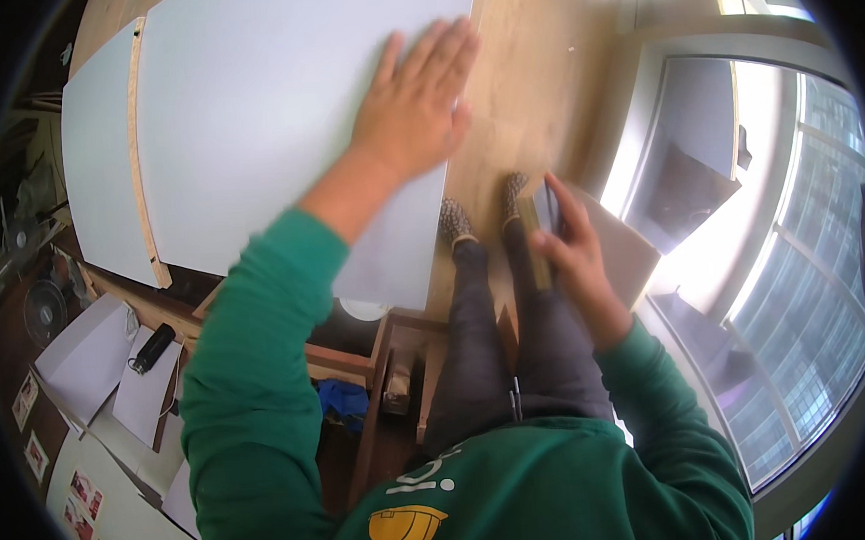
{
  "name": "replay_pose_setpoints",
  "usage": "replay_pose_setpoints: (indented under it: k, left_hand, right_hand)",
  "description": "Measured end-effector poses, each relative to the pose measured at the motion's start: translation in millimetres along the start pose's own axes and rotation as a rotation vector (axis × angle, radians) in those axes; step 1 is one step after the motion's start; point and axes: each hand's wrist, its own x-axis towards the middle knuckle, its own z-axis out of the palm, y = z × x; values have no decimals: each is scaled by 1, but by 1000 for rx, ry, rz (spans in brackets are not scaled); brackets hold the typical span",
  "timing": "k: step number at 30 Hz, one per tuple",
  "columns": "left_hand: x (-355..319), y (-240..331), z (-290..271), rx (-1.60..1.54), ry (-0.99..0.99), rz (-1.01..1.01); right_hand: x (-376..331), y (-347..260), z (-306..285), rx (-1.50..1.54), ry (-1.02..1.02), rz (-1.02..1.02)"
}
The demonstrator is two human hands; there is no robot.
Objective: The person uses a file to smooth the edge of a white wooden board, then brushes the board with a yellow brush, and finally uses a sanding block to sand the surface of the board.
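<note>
The left hand [414,102] is lying flat, fingers spread and stretched out, palm down on the right edge of a big white board [281,122]. It is pressing on the board and gripping nothing. The board is covering most of the far left part of the scene, resting over a wooden floor [530,63] and partly over a wooden frame [359,355] at its near edge. A second white panel [100,178] is lying just left of it, with a thin wooden strip [140,157] running between the two.

The right hand [572,254] is curling around a small dark flat object [549,210], with the fingers wrapped on its right side and the thumb on the near side; what the object is cannot be told. It is being held beside a narrow wooden piece [538,256], just right of the person's feet [483,210], which are standing on the floor near the board's right edge. To the far right, large windows [789,254] are letting in bright light. At the near left, sheets of paper [89,357] and a dark tool [153,348] are lying on the ground.
</note>
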Motion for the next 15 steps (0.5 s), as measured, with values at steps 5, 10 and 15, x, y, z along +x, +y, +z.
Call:
replay_pose_setpoints:
  k: [5, 10, 15]
  left_hand:
    - [86, -55, -1, 101, -21, -114]
    - [118, -164, 14, 180, 284, -403]
    - [46, -224, -9, 317, 170, -443]
  right_hand:
    - [16, -10, 9, 98, 39, -55]
    - [57, -28, 3, -77, 138, -299]
    - [136, -60, 6, -245, 266, -586]
